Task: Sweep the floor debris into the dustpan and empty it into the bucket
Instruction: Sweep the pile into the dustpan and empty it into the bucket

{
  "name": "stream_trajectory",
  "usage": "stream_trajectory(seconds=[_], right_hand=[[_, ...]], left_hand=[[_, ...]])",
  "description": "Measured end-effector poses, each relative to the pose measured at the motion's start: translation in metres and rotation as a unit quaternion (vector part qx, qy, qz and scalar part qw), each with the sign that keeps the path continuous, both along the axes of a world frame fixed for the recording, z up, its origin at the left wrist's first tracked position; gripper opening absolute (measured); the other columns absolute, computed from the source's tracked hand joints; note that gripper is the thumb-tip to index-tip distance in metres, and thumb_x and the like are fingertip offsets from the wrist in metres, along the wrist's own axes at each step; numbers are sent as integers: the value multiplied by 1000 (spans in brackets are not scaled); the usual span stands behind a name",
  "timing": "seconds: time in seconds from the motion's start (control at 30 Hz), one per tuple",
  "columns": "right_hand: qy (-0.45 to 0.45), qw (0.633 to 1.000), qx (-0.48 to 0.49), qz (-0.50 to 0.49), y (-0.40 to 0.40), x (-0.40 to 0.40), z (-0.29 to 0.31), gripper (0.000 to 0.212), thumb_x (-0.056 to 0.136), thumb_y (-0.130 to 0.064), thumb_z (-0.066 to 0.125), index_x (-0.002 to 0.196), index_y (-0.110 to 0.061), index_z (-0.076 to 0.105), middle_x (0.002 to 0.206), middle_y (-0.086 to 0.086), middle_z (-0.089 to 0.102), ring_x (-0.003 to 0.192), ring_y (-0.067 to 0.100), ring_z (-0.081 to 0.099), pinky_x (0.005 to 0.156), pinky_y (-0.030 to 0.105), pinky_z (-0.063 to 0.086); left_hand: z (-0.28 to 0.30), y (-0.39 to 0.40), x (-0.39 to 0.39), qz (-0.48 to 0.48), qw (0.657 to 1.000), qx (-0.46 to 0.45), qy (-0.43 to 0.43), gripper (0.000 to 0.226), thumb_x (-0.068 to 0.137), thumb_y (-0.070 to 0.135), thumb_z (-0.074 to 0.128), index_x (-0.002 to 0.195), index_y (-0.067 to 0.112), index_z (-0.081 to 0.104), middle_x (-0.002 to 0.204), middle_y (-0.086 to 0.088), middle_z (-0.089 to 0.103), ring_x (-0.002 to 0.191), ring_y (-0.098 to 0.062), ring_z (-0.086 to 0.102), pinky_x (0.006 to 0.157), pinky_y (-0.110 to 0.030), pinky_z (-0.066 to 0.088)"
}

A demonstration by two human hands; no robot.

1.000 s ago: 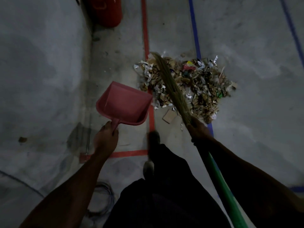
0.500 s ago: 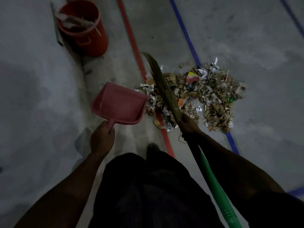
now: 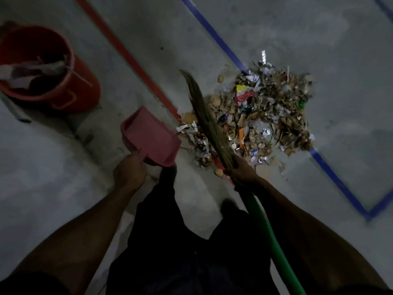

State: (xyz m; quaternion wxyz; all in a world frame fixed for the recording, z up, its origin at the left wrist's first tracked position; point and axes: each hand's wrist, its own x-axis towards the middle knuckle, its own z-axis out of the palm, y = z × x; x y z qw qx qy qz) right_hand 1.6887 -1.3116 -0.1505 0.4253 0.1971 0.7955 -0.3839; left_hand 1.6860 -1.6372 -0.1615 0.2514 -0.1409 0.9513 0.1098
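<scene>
At about one o'clock from centre on the grey concrete floor (image 3: 319,35), I see the debris pile (image 3: 265,111): a ragged heap of brown dry scraps, crinkled foil bits and torn paper. One yellow and red wrapper (image 3: 244,93) lies in it, but I cannot read its print. My left hand (image 3: 129,172) has its fingers wrapped round the short handle of the dustpan (image 3: 151,136), a pink, smooth plastic scoop with raised side walls, its mouth turned toward the pile at three o'clock and just beside the nearest scraps. My right hand (image 3: 241,173) grips the broom (image 3: 204,116) where the bundled straw bristles meet the green glossy handle; the bristles taper to a curved tip and lie along the pile's nine o'clock edge. At ten o'clock stands the bucket (image 3: 63,96), red round plastic, with pale scraps inside. A red line (image 3: 127,54) and a blue line (image 3: 217,37) cross the floor.
</scene>
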Motion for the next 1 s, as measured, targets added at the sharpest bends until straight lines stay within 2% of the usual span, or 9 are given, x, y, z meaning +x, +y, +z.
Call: stream_trajectory(seconds=[0.07, 0.2, 0.33, 0.4, 0.57, 0.7, 0.8, 0.87, 1.0], right_hand=[[9, 1000, 14, 0, -28, -12, -16, 50, 86, -17, 67, 132, -18, 46, 104, 9, 57, 85, 24, 57, 66, 29, 45], [-39, 999, 10, -19, -78, -30, -76, 44, 85, -36, 58, 124, -25, 42, 98, 14, 58, 73, 30, 61, 63, 43, 56], [-76, 996, 35, 12, -120, -40, -157, 66, 96, -41, 46, 151, -25, 14, 119, 16, 57, 80, 27, 58, 55, 25, 42], [-79, 996, 40, 30, -139, -41, -192, 68, 98, -39, 44, 154, -22, 9, 127, 17, 56, 86, 29, 60, 59, 26, 43], [-104, 990, 64, 72, -174, -31, -276, 57, 96, -37, 46, 147, -19, 28, 128, 16, 57, 108, 36, 58, 80, 35, 45], [-131, 986, 100, 19, -169, -32, -329, 31, 98, -40, 45, 113, -14, 51, 109, 11, 60, 92, 33, 62, 66, 36, 53], [-93, 984, 145, -34, -143, -43, -356, 38, 97, -40, 50, 114, -6, 52, 107, 17, 62, 94, 38, 65, 78, 50, 55], [-72, 981, 154, -91, -121, -59, -364, 37, 97, -37, 52, 110, -3, 55, 100, 21, 64, 86, 38, 67, 71, 49, 57], [-85, 965, 148, -200, -75, -99, -370, 33, 96, -34, 55, 104, -2, 57, 88, 19, 62, 60, 27, 62, 40, 31, 50]], left_hand=[[-12, -14, -31, -18, 1000, -1, -16, 30, 91, 17, 52, 120, 10, 54, 110, -21, 60, 100, -41, 60, 78, -45, 49], [-60, -39, -80, -57, 997, -5, -46, 26, 90, 10, 52, 115, 4, 57, 110, -24, 61, 102, -42, 59, 85, -46, 48], [-126, -59, -108, -90, 994, -11, -58, 21, 88, 6, 53, 107, 0, 60, 107, -27, 60, 99, -45, 59, 83, -48, 48], [-157, -69, -117, -108, 992, -5, -64, 21, 87, 8, 54, 106, 1, 59, 106, -27, 60, 97, -46, 59, 82, -49, 50], [-217, -86, -123, -134, 988, -8, -76, 20, 87, 13, 54, 104, 3, 58, 104, -27, 60, 96, -46, 59, 81, -50, 49], [-248, -94, -112, -149, 988, 3, -46, 43, 81, 33, 41, 107, 4, 59, 99, -25, 61, 91, -44, 60, 76, -49, 48], [-270, -93, -115, -156, 986, 12, -64, 43, 85, 37, 43, 112, 6, 56, 100, -23, 62, 90, -43, 61, 75, -47, 48], [-280, -87, -122, -149, 986, 2, -69, 34, 91, 34, 51, 114, 9, 54, 103, -21, 62, 94, -42, 61, 77, -47, 49], [-292, -73, -135, -151, 988, 6, -40, 32, 92, 31, 54, 117, 11, 54, 106, -20, 62, 96, -41, 61, 75, -43, 47]])
